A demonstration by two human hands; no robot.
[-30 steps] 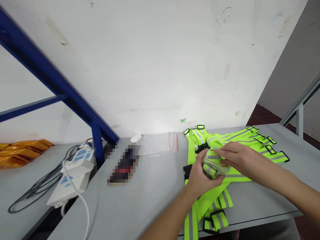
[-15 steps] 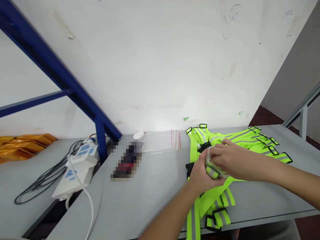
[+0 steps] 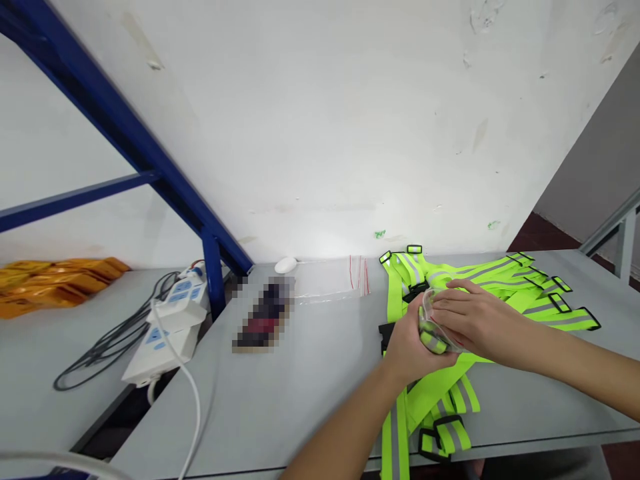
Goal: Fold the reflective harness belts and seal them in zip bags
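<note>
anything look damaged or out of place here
The otherwise plain white wall looks damaged: scuffed and chipped, with green marks above the table. One yellow-green strap also runs past the table's front edge.

the left hand [image 3: 411, 343] grips a clear bag [image 3: 445, 338] holding yellow-green strap [image 3: 434, 344] — right hand [image 3: 475, 321] pressed against it — above reflective straps [image 3: 433, 392] on a grey table [image 3: 310, 373].

The straps [image 3: 433, 390] are bright yellow-green, many striped lengthwise in silver-grey, with black buckles [image 3: 387, 335]. The small bag [image 3: 441, 337] is see-through, showing yellow-green and grey inside. The flat bags [image 3: 327, 280] are clear, with thin red lines at one end. Tabletop [image 3: 240, 413]: plain grey. Wall [image 3: 320, 133]: white, with beige smears and green flecks. Beam [image 3: 117, 113]: deep blue. Power strips [image 3: 180, 303]: white with light-blue panels. Packets [image 3: 70, 283]: shiny orange. Floor [image 3: 545, 235]: dark red.
</note>
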